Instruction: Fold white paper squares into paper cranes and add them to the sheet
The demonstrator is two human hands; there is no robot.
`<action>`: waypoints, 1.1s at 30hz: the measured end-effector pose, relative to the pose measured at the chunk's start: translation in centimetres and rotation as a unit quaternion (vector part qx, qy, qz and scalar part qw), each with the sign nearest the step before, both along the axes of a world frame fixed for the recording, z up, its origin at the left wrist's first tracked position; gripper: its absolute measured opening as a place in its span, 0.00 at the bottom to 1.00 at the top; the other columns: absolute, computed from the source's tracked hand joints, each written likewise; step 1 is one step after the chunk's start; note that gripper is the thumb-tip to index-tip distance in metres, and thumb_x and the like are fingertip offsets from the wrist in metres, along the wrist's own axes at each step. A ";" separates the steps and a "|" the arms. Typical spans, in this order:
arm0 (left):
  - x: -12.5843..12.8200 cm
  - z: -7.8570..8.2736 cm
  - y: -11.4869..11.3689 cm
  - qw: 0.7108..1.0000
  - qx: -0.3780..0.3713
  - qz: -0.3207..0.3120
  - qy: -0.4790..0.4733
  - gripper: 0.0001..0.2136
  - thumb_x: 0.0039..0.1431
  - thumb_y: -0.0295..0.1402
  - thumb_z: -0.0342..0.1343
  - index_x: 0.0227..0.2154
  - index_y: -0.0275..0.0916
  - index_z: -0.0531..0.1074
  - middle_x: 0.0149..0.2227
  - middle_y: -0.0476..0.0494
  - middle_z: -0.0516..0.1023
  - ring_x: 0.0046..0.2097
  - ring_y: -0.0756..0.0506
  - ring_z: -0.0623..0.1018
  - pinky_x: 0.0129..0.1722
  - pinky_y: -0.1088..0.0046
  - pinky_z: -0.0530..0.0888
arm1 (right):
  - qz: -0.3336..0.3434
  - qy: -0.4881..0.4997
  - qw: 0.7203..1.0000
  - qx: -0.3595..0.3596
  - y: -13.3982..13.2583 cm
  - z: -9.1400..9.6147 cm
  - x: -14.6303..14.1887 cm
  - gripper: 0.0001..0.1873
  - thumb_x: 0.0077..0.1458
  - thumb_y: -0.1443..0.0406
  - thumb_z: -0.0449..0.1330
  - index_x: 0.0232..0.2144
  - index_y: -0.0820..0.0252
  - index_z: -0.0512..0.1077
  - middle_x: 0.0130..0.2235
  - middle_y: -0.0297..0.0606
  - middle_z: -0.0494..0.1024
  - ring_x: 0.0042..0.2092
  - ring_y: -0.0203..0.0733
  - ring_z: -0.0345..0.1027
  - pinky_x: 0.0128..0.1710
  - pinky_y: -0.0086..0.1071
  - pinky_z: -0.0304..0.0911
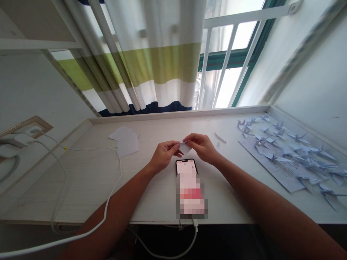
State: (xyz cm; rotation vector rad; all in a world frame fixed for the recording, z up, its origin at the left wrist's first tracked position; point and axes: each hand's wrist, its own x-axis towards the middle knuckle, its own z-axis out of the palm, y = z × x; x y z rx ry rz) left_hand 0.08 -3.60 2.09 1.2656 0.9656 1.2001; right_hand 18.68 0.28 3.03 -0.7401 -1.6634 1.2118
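White paper [185,148], folded small, is held up just above the desk [154,130], near the top end of a phone [185,167]. The left hand [162,156] pinches its left side between thumb and fingers; the right hand [204,147] grips its upper right edge. A cable [195,224] runs from the phone's near end. To the right lie scraps [220,138], then many folded cranes [311,162], some resting on a written sheet [283,177]. Loose sheets [128,143] overlap on the left. Beyond the desk hangs a striped curtain [162,61] beside a white railing [224,63].
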 end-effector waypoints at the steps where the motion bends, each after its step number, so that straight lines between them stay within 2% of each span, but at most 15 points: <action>1: 0.0 0.2 -0.1 1.000 -0.008 -0.004 -0.010 0.19 0.55 0.43 0.66 0.41 0.32 0.81 0.32 0.40 0.84 0.33 0.45 0.82 0.38 0.65 0.81 | 0.000 0.006 1.000 -0.004 0.0 0.1 0.0 0.08 0.56 0.60 0.63 0.31 0.59 0.78 0.31 0.35 0.79 0.33 0.39 0.71 0.34 0.34 0.66; 5: -0.3 0.7 -0.3 0.998 -0.038 -0.046 -0.035 0.20 0.60 0.47 0.61 0.41 0.32 0.81 0.37 0.35 0.84 0.38 0.42 0.84 0.42 0.64 0.80 | -0.011 0.005 1.000 0.024 -0.2 0.4 -0.1 0.08 0.56 0.61 0.63 0.30 0.59 0.78 0.30 0.35 0.78 0.32 0.38 0.70 0.33 0.33 0.66; 8: -0.4 0.8 -0.3 0.998 -0.036 -0.048 -0.017 0.20 0.58 0.48 0.62 0.39 0.32 0.81 0.37 0.35 0.84 0.38 0.41 0.84 0.41 0.64 0.80 | -0.005 -0.002 0.999 0.051 -0.4 0.5 -0.1 0.08 0.57 0.60 0.63 0.30 0.58 0.78 0.32 0.36 0.77 0.34 0.39 0.70 0.34 0.34 0.66; 11: -0.3 0.6 -0.3 0.999 -0.010 -0.028 0.011 0.21 0.57 0.48 0.64 0.40 0.32 0.80 0.35 0.36 0.85 0.36 0.41 0.85 0.38 0.65 0.81 | -0.014 0.016 1.000 0.022 -0.6 0.4 -0.3 0.08 0.56 0.59 0.64 0.35 0.58 0.77 0.32 0.36 0.77 0.34 0.39 0.71 0.34 0.34 0.67; 15: 0.1 0.2 -0.5 0.998 0.034 0.029 0.044 0.22 0.58 0.48 0.62 0.41 0.31 0.79 0.32 0.37 0.84 0.34 0.41 0.85 0.35 0.65 0.82 | -0.029 0.060 0.998 -0.023 -0.6 0.2 -0.5 0.15 0.54 0.59 0.67 0.42 0.58 0.75 0.32 0.35 0.79 0.34 0.39 0.72 0.35 0.34 0.68; 19: 0.2 0.2 -0.7 0.995 0.049 0.047 0.067 0.22 0.61 0.49 0.60 0.43 0.31 0.79 0.34 0.36 0.85 0.36 0.40 0.85 0.36 0.65 0.82 | -0.052 0.069 0.996 -0.028 -0.5 0.1 -0.5 0.14 0.52 0.58 0.69 0.38 0.59 0.76 0.35 0.37 0.80 0.37 0.41 0.75 0.40 0.37 0.71; 27: -0.1 0.4 -0.8 0.993 0.073 0.040 0.086 0.19 0.59 0.47 0.61 0.41 0.35 0.81 0.35 0.38 0.85 0.37 0.40 0.85 0.34 0.66 0.82 | -0.070 0.005 0.996 0.053 -0.9 0.2 -0.6 0.11 0.54 0.57 0.68 0.36 0.57 0.78 0.36 0.39 0.82 0.39 0.44 0.77 0.45 0.45 0.73; 33: -0.1 0.7 -1.0 0.990 0.079 0.048 0.109 0.17 0.58 0.46 0.63 0.37 0.36 0.82 0.33 0.40 0.85 0.35 0.41 0.84 0.34 0.65 0.82 | -0.070 0.012 0.997 0.033 -1.4 0.6 -0.7 0.13 0.53 0.56 0.68 0.36 0.58 0.78 0.37 0.40 0.82 0.39 0.44 0.78 0.44 0.44 0.74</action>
